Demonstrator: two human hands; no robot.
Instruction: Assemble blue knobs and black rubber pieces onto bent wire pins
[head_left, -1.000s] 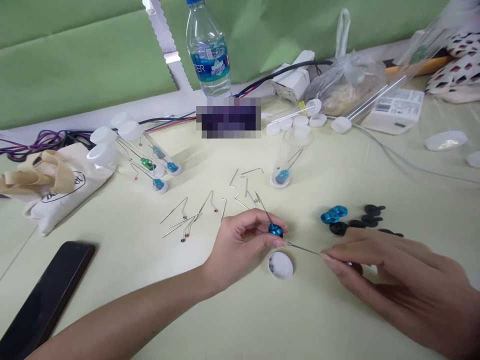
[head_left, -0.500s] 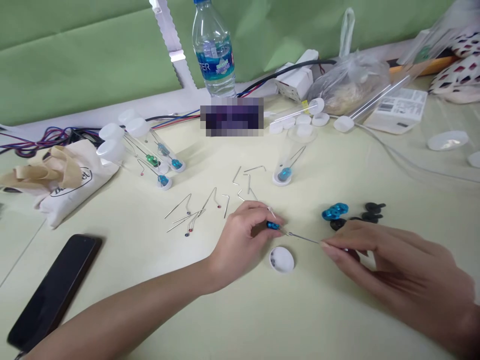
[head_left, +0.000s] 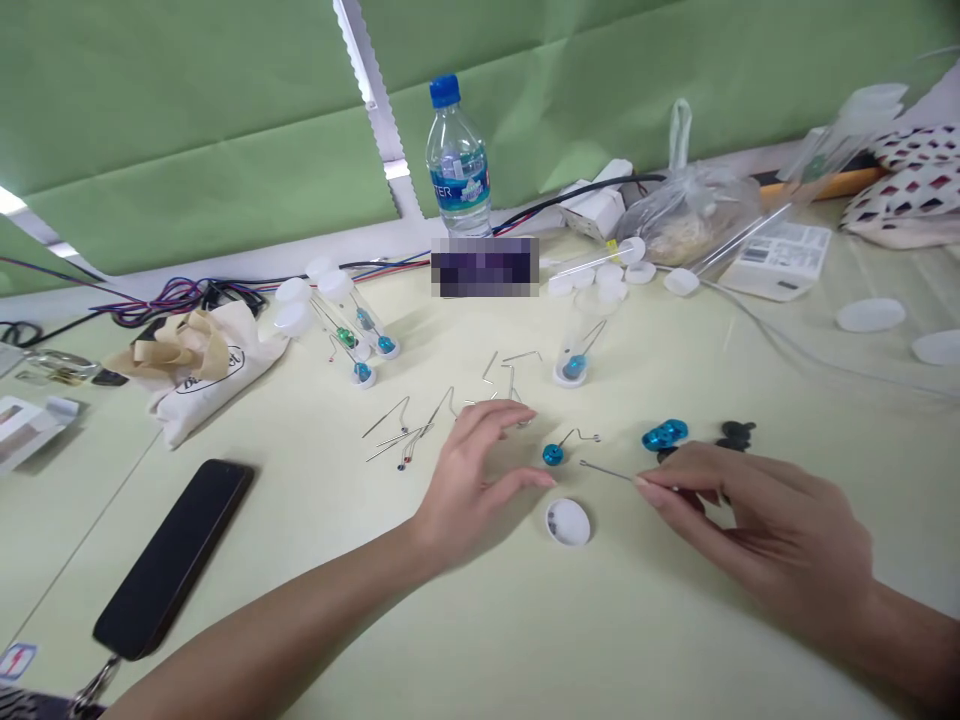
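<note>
My left hand [head_left: 472,470] hovers open over the pale table [head_left: 450,620], fingers spread, holding nothing. Just right of its fingertips lies a small blue metal disc with a bent wire [head_left: 559,450]. My right hand [head_left: 750,515] pinches a thin straight metal pin [head_left: 606,470] whose tip points left toward the disc. A white round cap [head_left: 568,522] lies open side up between the two hands. More blue discs [head_left: 664,434] and black discs [head_left: 735,433] lie just beyond my right hand.
Several bent wires [head_left: 420,420] lie beyond my left hand. Capped clear tubes [head_left: 337,320] and another tube [head_left: 581,345] hold blue and green parts. A black phone [head_left: 176,555], cloth bag [head_left: 202,365], water bottle [head_left: 457,160], cables and plastic bag [head_left: 690,215] ring the area.
My left hand let go of the blue disc with its wire, which now lies on the table, and opened. The right hand still pinches the pin. The view tilted up and back.
</note>
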